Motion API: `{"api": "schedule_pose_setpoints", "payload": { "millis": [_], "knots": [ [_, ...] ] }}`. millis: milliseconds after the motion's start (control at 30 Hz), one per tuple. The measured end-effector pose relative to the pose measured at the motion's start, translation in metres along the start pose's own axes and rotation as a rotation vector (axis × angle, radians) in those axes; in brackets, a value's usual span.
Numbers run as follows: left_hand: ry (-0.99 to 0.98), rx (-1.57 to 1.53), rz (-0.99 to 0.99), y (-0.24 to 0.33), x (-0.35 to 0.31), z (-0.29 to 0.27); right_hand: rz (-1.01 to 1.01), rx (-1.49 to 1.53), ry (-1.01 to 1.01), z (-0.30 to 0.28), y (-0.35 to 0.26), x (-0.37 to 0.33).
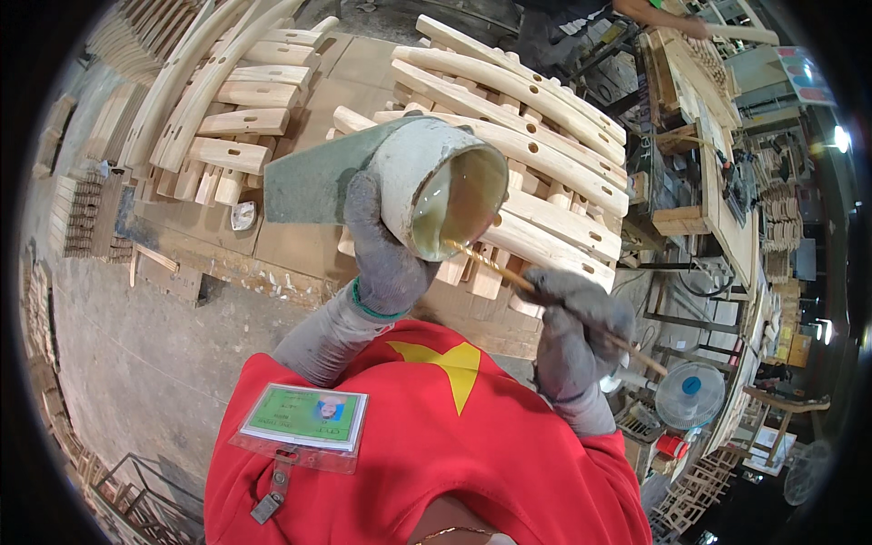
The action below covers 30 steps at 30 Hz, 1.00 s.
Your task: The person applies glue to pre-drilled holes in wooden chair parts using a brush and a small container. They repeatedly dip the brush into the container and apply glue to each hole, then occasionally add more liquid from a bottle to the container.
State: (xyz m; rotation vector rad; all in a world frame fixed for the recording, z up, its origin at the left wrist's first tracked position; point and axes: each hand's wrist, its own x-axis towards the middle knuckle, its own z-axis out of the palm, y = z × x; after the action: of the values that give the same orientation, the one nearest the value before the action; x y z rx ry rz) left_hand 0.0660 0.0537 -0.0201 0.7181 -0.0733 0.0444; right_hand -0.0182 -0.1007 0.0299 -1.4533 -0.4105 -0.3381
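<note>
My left hand (381,236), in a grey glove, grips a whitish round pot (422,150) from its left side. The pot is tilted with its mouth toward me, and a glossy yellowish coating or liquid (445,204) shows inside. A flat grey-green piece (313,177) sticks out to the left behind it; I cannot tell if it is joined to the pot. My gloved right hand (581,318) is closed round a thin wooden stick (500,270). The stick's yellowish, wet-looking tip is at the pot's lower rim.
Beneath the pot, curved wooden slats with holes (536,136) lie stacked on a cardboard-covered table (291,241). More slotted wooden parts (245,123) are piled at left. A small whitish scrap (243,216) lies near the table edge. A fan (690,395) stands at right. Another person's arm (668,18) shows far right.
</note>
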Motion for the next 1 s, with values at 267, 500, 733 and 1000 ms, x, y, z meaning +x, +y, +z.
{"api": "schedule_pose_setpoints", "payload": {
  "millis": [267,500,733,1000],
  "knots": [
    [-0.070,-0.093,0.039,-0.020,0.003,-0.003,0.003,0.068,0.194,0.006,0.010,-0.004],
    [0.108,-0.259,-0.053,-0.032,0.029,0.001,0.271,-0.160,0.466,-0.025,0.011,0.063],
    [0.113,-0.309,-0.120,-0.052,0.042,-0.003,0.482,-0.377,0.131,-0.059,0.065,0.084],
    [0.130,-0.349,-0.146,-0.051,0.041,-0.007,0.347,-0.909,-0.238,-0.046,0.055,0.096]
  ]
}}
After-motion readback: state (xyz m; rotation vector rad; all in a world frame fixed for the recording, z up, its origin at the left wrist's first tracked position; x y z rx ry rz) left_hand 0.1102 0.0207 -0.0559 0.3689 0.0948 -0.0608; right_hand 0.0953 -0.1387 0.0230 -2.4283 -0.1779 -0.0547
